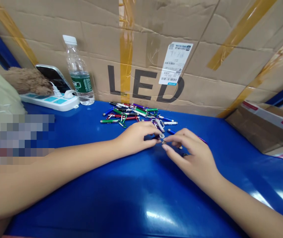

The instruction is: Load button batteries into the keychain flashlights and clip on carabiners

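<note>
Above the middle of the blue tabletop [121, 185], my two hands meet fingertip to fingertip. My left hand [135, 138] is closed in a pinch around a small dark piece with a round, pale end [161, 136]. Close by on the right, my right hand [196, 150] pinches thumb against forefinger at a tiny metallic piece [163, 142], too small to name. Just behind the hands lies a pile of slim metal penlights [129, 118] in green, red, blue, purple and silver, several with clips. A blue penlight end [171, 131] shows beside my right fingers, partly hidden.
A large cardboard box [94, 43] marked LED stands along the back. At the left are a water bottle [79, 76], a white power strip [64, 103] with plugs, and a phone [54, 77]. A smaller cardboard box [262, 127] sits at the right.
</note>
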The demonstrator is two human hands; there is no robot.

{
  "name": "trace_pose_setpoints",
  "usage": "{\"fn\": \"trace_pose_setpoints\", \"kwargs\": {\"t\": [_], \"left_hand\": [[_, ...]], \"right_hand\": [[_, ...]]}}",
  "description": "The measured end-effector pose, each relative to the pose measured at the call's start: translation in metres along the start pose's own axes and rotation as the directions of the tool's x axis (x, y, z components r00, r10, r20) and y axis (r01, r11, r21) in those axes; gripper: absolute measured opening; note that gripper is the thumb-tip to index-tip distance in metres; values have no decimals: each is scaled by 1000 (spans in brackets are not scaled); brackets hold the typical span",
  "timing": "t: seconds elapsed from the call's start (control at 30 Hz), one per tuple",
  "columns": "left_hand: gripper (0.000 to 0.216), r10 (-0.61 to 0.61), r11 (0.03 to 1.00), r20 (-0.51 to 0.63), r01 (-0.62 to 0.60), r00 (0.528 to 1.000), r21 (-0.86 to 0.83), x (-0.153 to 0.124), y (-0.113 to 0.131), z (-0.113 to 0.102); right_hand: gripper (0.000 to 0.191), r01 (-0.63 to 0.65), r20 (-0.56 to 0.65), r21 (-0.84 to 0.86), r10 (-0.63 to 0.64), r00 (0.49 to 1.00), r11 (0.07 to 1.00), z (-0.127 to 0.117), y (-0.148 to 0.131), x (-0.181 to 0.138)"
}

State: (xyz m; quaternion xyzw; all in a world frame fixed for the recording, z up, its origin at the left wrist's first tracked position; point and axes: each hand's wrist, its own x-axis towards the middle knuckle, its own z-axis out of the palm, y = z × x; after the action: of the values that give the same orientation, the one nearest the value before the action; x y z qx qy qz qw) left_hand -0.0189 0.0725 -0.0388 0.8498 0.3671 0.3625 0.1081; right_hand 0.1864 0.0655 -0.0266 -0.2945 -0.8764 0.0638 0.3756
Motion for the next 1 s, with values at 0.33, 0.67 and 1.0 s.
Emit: {"fn": "trace_pose_setpoints", "kwargs": {"t": [0.33,0.67,1.0], "left_hand": [[16,100,991,67,-106,993,80,-1,3,-1],[16,-11,999,-5,12,1000,34,0,-1,1],[31,-44,989,57,35,997,141,2,5,2]], "right_hand": [[11,37,-42,-55,-40,998,998,-1,-1,2],[18,-210,286,-194,260,922,958,-58,34,6],[22,-192,517,-190,265,814,963,-51,46,0]]}}
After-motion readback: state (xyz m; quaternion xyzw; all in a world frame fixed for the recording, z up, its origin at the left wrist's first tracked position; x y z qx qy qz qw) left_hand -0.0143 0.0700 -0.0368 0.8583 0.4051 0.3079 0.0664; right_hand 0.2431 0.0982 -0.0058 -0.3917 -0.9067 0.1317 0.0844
